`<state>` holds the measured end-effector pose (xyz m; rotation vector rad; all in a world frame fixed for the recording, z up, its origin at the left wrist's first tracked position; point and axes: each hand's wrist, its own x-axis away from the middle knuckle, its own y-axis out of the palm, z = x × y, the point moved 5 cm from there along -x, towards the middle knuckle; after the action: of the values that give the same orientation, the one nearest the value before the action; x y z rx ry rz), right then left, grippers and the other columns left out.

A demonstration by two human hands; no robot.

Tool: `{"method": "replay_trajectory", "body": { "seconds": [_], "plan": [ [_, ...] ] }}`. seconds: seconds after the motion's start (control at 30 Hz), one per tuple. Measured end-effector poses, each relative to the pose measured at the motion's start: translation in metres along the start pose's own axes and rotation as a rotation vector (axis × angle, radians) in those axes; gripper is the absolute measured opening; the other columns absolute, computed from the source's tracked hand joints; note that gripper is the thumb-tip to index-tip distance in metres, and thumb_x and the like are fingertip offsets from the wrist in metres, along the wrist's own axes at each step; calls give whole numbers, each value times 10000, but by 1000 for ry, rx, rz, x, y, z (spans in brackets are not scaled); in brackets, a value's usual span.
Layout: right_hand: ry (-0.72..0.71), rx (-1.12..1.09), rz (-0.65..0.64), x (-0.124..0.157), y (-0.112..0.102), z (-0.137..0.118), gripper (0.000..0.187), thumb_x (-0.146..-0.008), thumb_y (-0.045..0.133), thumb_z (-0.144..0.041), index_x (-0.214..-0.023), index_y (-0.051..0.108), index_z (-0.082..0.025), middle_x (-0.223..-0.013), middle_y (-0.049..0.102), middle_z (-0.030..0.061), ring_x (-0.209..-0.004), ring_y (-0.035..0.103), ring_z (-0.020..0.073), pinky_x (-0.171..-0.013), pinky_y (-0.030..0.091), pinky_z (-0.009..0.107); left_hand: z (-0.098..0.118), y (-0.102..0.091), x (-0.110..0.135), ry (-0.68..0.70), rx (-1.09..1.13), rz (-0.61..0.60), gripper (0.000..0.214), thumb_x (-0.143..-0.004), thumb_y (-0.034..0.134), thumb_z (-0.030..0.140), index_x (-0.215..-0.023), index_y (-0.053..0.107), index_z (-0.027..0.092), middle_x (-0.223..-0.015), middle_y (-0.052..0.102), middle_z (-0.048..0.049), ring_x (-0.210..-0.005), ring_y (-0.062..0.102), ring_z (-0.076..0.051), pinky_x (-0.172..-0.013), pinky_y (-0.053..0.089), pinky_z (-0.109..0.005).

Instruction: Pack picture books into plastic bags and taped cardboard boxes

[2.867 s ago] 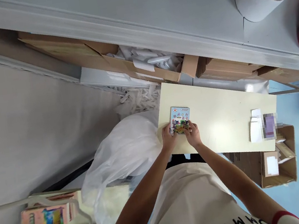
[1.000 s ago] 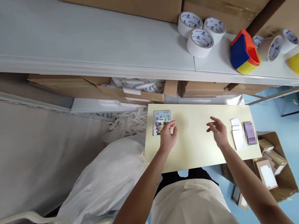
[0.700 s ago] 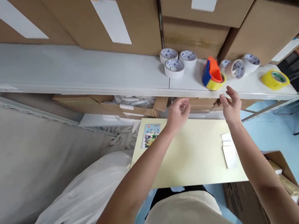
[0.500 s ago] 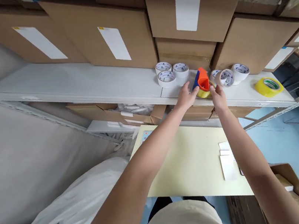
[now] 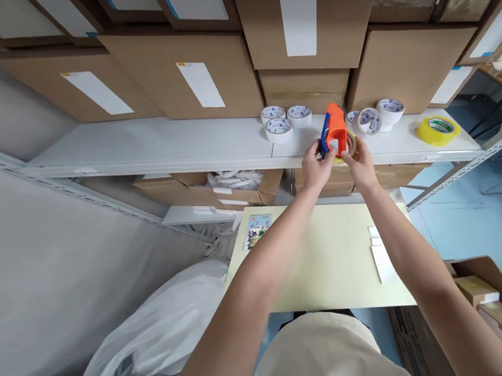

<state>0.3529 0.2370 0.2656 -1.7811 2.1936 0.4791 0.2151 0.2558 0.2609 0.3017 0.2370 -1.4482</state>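
An orange and blue tape dispenser (image 5: 336, 122) with a yellow tape roll (image 5: 350, 143) is between my hands at the shelf's front edge. My left hand (image 5: 317, 165) is closed on its left side, by the blue part. On the other side my right hand (image 5: 360, 165) grips it near the yellow roll, thumb at the orange body. White tape rolls (image 5: 279, 131) stand just left of it on the shelf. More white rolls (image 5: 369, 122) are to its right, one tipped toward me. Farther right lies a loose yellow tape roll (image 5: 437, 130).
Large cardboard boxes (image 5: 206, 50) stack along the back of the grey shelf (image 5: 154, 143). Below it, a pale yellow table (image 5: 318, 259) carries a colourful booklet (image 5: 257, 230) and white cards (image 5: 383, 262). An open carton (image 5: 484, 266) stands at lower right, a plastic bag (image 5: 168, 326) at lower left.
Both hands have closed in on the tape dispenser, which is turned slightly and now held from both sides. The head view has shifted, bringing the booklet into fuller sight.
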Motion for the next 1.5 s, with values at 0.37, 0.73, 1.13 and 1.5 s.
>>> {"method": "replay_trajectory", "body": {
  "seconds": [0.37,0.73,1.13,1.5],
  "plan": [
    [322,30,120,222,-8,19,762,-724,757,-443,-1382,434,-232,-1446,497,162,-1316,504,304,-1061,435,543,-34,-71,201,-256,45,-95,506,-782,694,348,-1242,522,227,-1280,604,-133,-1195,591,-251,-894,572,-388],
    [620,220,215,322,-48,101,679,-609,799,-469,-1215,602,-234,-1339,496,124,-1252,503,308,-999,484,473,-124,-82,283,-673,137,-234,473,-663,742,235,-1108,583,199,-1226,631,-128,-1200,580,-274,-929,519,-409],
    [730,420,126,321,-89,169,734,-693,729,-524,-1313,537,-182,-1172,549,139,-922,624,252,-770,578,427,-173,-44,284,-746,-15,-247,550,-626,778,225,-1156,636,197,-1191,622,-112,-1059,629,-250,-946,498,-411],
    [767,526,67,307,-107,205,648,-771,675,-410,-1356,501,-194,-1155,548,132,-956,627,262,-789,585,431,-213,-17,285,-834,-77,-223,657,-615,767,230,-1246,582,228,-1259,580,-114,-1161,570,-276,-866,515,-351]
  ]
}}
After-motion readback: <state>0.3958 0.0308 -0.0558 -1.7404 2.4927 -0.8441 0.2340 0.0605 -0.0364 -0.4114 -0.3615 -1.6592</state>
